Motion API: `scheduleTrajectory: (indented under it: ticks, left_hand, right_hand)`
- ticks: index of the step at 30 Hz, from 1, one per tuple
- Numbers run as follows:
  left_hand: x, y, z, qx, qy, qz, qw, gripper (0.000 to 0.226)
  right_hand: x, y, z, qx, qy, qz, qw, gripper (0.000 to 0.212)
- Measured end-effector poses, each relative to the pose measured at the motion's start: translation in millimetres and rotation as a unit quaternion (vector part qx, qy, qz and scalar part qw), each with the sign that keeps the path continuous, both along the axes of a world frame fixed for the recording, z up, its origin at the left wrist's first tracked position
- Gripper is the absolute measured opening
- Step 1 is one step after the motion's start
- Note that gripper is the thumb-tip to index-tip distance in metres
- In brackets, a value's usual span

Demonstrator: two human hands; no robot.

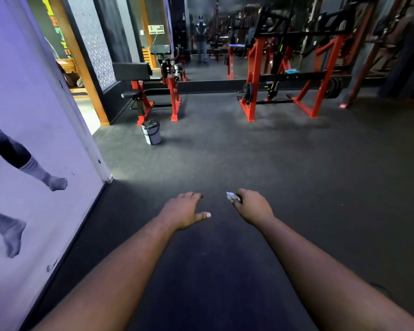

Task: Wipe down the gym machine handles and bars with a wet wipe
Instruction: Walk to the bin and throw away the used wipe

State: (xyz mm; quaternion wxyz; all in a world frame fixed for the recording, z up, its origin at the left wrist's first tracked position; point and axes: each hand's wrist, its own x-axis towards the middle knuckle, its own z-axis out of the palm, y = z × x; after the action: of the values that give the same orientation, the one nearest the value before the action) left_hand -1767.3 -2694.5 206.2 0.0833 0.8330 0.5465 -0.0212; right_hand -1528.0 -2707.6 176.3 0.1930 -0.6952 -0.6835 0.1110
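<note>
Both forearms extend forward over the dark floor [285, 163]. Right hand [253, 207] pinches a small crumpled white wipe [231, 196] between thumb and fingertips; the wipe protrudes from the hand toward the left hand. Left hand [184, 210] is empty, palm down, fingers loosely spread, thumb pointing right. Neither hand touches any equipment. Well ahead stands a red-framed machine [285, 75] with black bars and weight plates, against a mirror [213, 37]. A red bench [153, 91] with black pads stands to its left, a small lidded bin [151, 132] just in front of the bench. A purple-lit wall [29, 115] bearing a printed figure runs along the left.
</note>
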Motion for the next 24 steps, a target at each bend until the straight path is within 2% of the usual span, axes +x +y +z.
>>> scheduleTrajectory:
  ticks: [7,13,24]
  left_hand:
    - [21.2,116.2,-8.0,-0.013,-0.011,0.027,0.999,0.08]
    - [11.4,227.6,-37.4,-0.042,0.003,0.028,0.999,0.08]
    - [-24.6,480.5,-34.7,-0.088,-0.067,0.035,0.993,0.081]
  right_hand:
    - [11.3,130.1,-4.3,-0.039,-0.035,0.035,0.998,0.035]
    - [1.4,236.4,-29.0,-0.038,-0.04,0.042,0.998,0.043]
    - [-19.6,466.1,-34.9,-0.048,-0.052,0.016,0.997,0.042]
